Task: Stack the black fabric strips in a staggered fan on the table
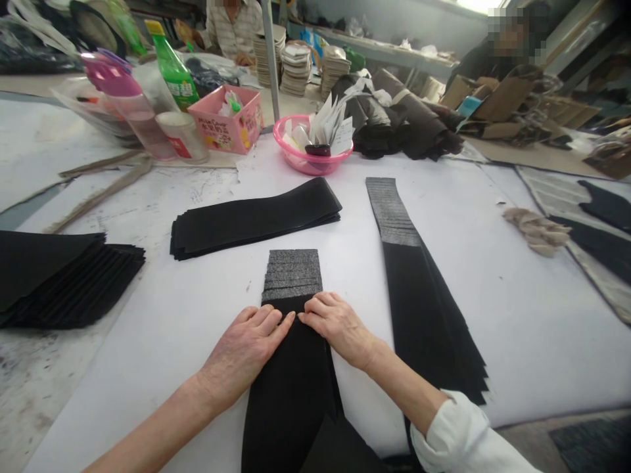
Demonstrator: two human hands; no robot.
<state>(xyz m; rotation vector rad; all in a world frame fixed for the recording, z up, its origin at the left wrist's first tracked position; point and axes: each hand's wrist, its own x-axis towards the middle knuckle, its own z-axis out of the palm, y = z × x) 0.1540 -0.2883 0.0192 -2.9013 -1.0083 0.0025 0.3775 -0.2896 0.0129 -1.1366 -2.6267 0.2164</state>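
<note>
Black strips (288, 387): smooth, flat, long, layered on the white-covered bench (162, 341) right before the person; far end shows rough speckled-grey bands (293, 272), stepped. Left hand (249, 345) and right hand (341, 326) pinch the top strip's edge just below the bands, fingertips nearly meeting. Fanned stack (419, 302) at right, same grey banding; plain black stack (251, 217) beyond. Pink box (229, 125) reads "Milk Cover" plus Chinese characters; green bottle (172, 72), label blurred.

Long black strip stacks (256, 220): 3, mid-frame. Round pink plastic basin (311, 165): 1, upper centre. Rectangular pink box (217, 131): 1, upper left.
</note>
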